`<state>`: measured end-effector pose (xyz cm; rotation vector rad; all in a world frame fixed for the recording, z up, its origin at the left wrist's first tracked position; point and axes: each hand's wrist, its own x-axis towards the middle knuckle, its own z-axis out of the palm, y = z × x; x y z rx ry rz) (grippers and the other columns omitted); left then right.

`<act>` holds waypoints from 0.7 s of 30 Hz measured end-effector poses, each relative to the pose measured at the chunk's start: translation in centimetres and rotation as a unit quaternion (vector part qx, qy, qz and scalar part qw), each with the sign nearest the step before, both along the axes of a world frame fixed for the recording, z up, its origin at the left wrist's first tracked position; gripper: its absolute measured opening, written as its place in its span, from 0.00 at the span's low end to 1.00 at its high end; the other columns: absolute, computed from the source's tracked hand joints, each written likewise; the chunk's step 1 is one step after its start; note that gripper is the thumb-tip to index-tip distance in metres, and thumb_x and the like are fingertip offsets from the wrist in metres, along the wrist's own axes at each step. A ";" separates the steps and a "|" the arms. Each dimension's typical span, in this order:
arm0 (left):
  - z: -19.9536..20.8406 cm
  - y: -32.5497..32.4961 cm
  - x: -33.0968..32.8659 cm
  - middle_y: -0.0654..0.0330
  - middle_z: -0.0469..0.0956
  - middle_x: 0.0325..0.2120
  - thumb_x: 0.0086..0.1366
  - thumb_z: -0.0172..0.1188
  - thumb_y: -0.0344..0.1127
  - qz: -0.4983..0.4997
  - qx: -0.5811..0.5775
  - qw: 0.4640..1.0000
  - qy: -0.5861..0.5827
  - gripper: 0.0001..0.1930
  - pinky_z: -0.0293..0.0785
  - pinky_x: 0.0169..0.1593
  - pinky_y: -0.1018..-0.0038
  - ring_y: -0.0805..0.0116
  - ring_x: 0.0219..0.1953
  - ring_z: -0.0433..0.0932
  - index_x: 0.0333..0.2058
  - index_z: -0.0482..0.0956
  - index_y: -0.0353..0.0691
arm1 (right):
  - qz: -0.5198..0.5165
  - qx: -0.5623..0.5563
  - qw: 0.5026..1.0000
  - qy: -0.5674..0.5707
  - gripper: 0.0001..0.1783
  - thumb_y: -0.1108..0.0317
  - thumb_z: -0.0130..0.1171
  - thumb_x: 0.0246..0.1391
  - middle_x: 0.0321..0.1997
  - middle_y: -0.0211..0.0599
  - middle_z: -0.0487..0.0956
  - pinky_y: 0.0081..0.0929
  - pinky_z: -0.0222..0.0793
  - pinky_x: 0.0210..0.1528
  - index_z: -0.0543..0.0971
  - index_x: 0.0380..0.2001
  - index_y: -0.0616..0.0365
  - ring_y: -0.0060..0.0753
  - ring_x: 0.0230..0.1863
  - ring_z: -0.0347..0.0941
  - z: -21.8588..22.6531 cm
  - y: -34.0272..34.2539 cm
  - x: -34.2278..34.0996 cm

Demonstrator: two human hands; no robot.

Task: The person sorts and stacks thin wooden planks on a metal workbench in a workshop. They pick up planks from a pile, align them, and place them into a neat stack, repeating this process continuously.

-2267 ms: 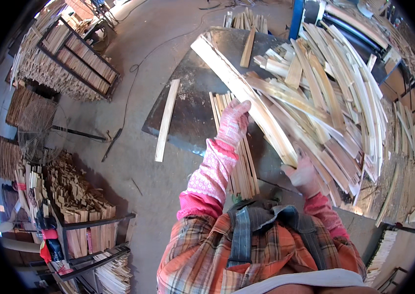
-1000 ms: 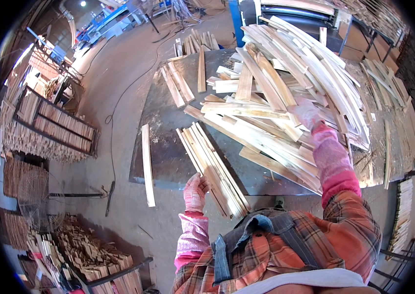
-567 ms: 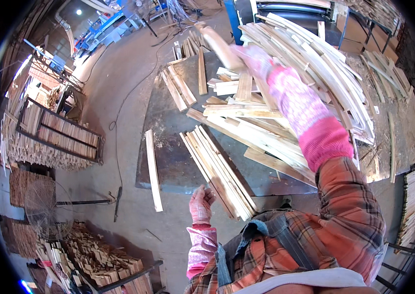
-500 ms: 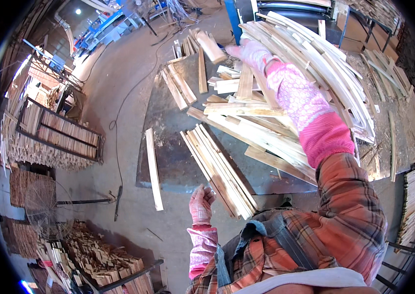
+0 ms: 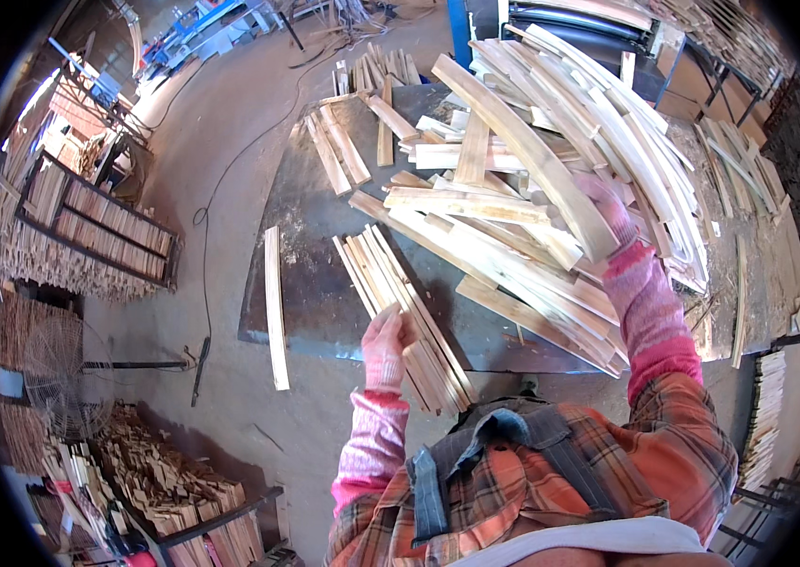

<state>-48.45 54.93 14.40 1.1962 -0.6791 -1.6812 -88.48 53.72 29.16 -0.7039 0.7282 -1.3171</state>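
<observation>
My right hand [image 5: 610, 210], in a pale pink glove, is closed on the near part of a long wooden slat [image 5: 521, 137]. The slat slants up and to the left, over a loose heap of light slats [image 5: 485, 213] on the dark table. Some of the right fingers are hidden behind the wood. My gloved left hand [image 5: 387, 342] is curled at the left side of a neat bundle of slats [image 5: 409, 302], and nothing shows in it. Whether its fingertips touch the bundle I cannot tell. Farther left, a single slat [image 5: 275, 307] sticks out over the table's near edge.
A big curved pile of pale slats [image 5: 641, 142] covers the table's right side. Short boards [image 5: 338, 149] lie at the far left of the dark table [image 5: 277, 198]. Racks of stacked wood [image 5: 97, 231], a wire fan [image 5: 69, 373] and a cable [image 5: 211, 274] stand or lie leftward.
My right hand has drawn back from the far end of the heap, now with a long slat in it. My left hand has moved up alongside the bundle.
</observation>
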 end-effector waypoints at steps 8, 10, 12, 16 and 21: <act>6.5 -3.2 -8.8 0.53 0.80 0.47 0.71 0.56 0.43 -0.095 -0.132 0.979 0.120 0.21 0.75 0.54 0.63 0.58 0.48 0.79 0.58 0.73 0.39 | 0.127 -0.111 0.808 0.564 0.28 0.48 0.53 0.62 0.43 0.52 0.81 0.33 0.76 0.46 0.75 0.52 0.61 0.45 0.43 0.79 0.1 2.5 12.0; 6.8 -3.5 -7.6 0.53 0.80 0.43 0.68 0.58 0.39 -0.081 -0.134 0.980 0.123 0.19 0.76 0.49 0.63 0.58 0.44 0.80 0.54 0.74 0.36 | 0.168 -0.244 0.627 0.720 0.30 0.45 0.55 0.59 0.48 0.54 0.80 0.41 0.73 0.53 0.76 0.52 0.61 0.55 0.49 0.77 -0.2 0.6 14.8; 7.4 -3.2 -6.3 0.53 0.81 0.34 0.61 0.64 0.28 -0.027 -0.107 0.984 0.141 0.16 0.82 0.35 0.65 0.60 0.32 0.82 0.47 0.76 0.28 | 0.051 -0.181 0.646 0.740 0.32 0.44 0.56 0.58 0.52 0.55 0.79 0.42 0.71 0.57 0.76 0.54 0.62 0.54 0.53 0.76 0.0 -5.4 12.4; 5.0 -2.4 -2.2 0.53 0.81 0.30 0.60 0.63 0.25 0.001 0.016 1.000 0.016 0.16 0.81 0.27 0.66 0.62 0.27 0.81 0.47 0.75 0.29 | -0.070 0.136 0.660 0.735 0.38 0.42 0.63 0.51 0.55 0.56 0.78 0.39 0.71 0.57 0.76 0.52 0.67 0.52 0.58 0.75 5.4 -13.9 11.1; 3.3 -2.7 5.8 0.62 0.81 0.28 0.62 0.63 0.26 0.035 -0.026 0.994 -0.104 0.09 0.76 0.29 0.77 0.73 0.26 0.79 0.41 0.81 0.36 | 0.012 0.099 0.695 0.712 0.34 0.50 0.62 0.53 0.53 0.57 0.78 0.37 0.73 0.55 0.74 0.54 0.68 0.52 0.55 0.76 3.6 -13.1 9.9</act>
